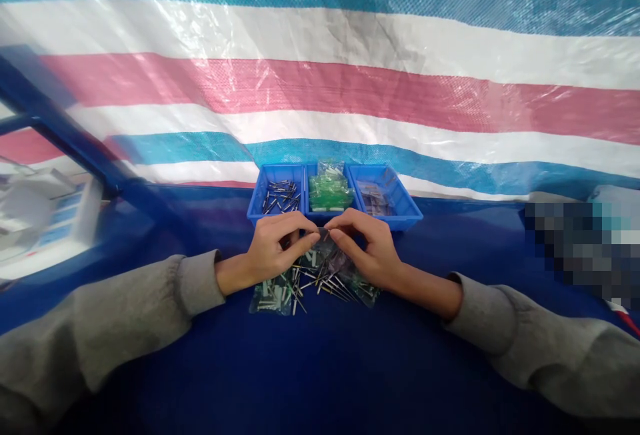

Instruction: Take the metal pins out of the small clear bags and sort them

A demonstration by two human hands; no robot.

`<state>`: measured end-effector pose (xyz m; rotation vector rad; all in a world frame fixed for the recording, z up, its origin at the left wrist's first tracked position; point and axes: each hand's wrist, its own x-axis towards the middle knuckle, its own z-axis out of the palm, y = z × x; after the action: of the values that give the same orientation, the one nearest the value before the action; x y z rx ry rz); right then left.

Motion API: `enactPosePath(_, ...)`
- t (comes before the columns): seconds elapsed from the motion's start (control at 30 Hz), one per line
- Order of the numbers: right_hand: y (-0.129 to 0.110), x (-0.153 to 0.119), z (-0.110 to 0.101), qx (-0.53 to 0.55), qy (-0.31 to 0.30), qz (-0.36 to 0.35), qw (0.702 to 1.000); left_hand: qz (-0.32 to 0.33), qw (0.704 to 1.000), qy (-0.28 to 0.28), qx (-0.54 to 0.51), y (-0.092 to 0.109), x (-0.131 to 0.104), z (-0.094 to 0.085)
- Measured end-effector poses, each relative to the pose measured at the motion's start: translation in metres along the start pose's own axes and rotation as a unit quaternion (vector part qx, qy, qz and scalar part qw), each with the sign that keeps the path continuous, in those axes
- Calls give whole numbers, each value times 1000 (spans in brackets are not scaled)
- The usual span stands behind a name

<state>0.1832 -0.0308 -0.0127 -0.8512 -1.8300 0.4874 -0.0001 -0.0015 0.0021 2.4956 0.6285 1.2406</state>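
While metal pins (pixel 281 196) lie loose in the left bin (pixel 257 196), the left hand (pixel 280 243), fingertips nearly together, pinches what looks like a clear bag (pixel 324 233) — apparently unfinished — above packets (pixel 270 296) seemingly filled and rods (pixel 333 283) still loose; the right hand (pixel 369 247) pinches its other side.

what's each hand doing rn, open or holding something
Left hand: pinched closed, apparently on a dark item too small to identify.
Right hand: pinched closed, apparently on the same item.
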Motion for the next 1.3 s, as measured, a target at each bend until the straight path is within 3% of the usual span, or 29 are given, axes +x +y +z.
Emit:
enactPosePath(0.87,-4,0,0,-6,14,-19,1000,16,1000,2,20,0,-1,1)
enactPosePath(1.1,0,0,1,2,7,4,1000,4,1000,12,26,1,-1,1)
enactPosePath(1.3,-1,1,2,-13,12,-22,1000,11,999,19,24,0,-1,2)
